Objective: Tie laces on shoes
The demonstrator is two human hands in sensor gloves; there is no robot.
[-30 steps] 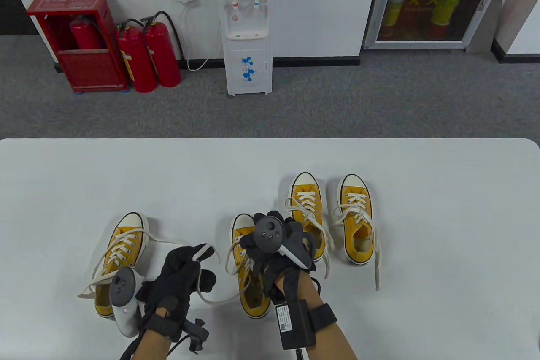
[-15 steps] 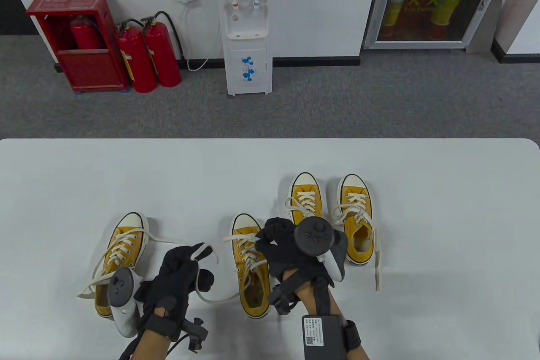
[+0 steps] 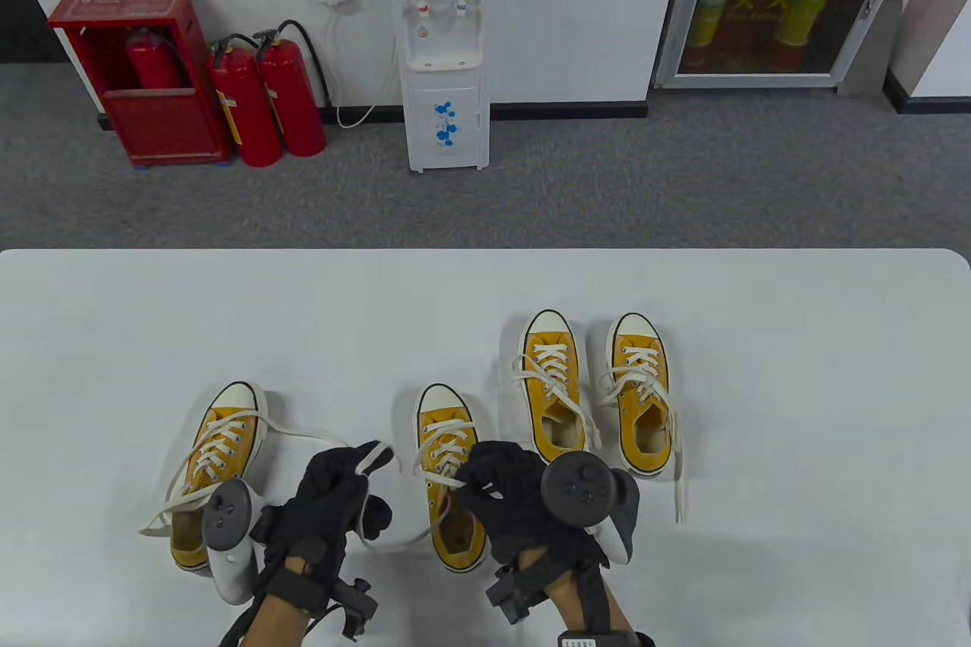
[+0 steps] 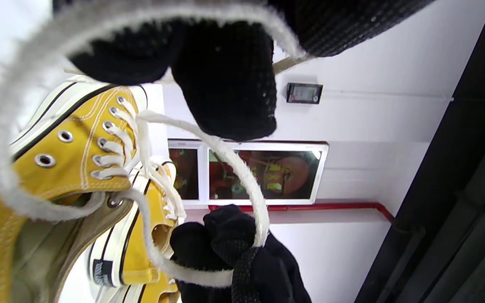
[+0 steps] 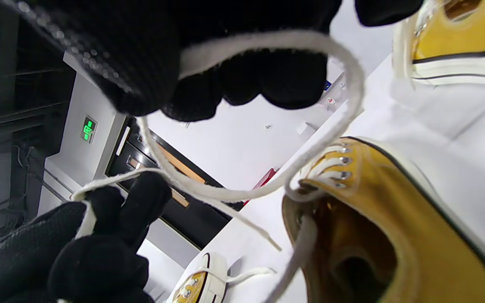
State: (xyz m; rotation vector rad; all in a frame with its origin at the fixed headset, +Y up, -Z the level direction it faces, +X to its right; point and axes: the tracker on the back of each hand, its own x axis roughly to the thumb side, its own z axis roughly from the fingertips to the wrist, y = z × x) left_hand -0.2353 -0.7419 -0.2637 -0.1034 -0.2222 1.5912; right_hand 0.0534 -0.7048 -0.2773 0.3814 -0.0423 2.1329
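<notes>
Several yellow canvas shoes with white laces stand on the white table (image 3: pixel 758 343). The middle shoe (image 3: pixel 447 472) sits between my hands with its laces untied. My left hand (image 3: pixel 345 484) holds a loop of its left lace (image 3: pixel 372 459) raised beside the shoe; the loop runs over the gloved fingers (image 4: pixel 225 84). My right hand (image 3: pixel 493 484) pinches the other lace (image 3: pixel 447 480) just right of the shoe's eyelets, and that lace curves under its fingers (image 5: pixel 267 75). The left hand (image 5: pixel 99 235) with its lace shows in the right wrist view.
A loose-laced shoe (image 3: pixel 212 465) lies at the left, its lace (image 3: pixel 303 436) trailing toward my left hand. A pair (image 3: pixel 599 389) with long loose laces stands right of centre. Beyond the table's far edge are a water dispenser (image 3: pixel 444 48) and red extinguishers (image 3: pixel 265 101).
My right hand drew back from over the middle shoe's toe toward me and to the right, now pinching the right lace. The left hand kept its lace loop and barely moved.
</notes>
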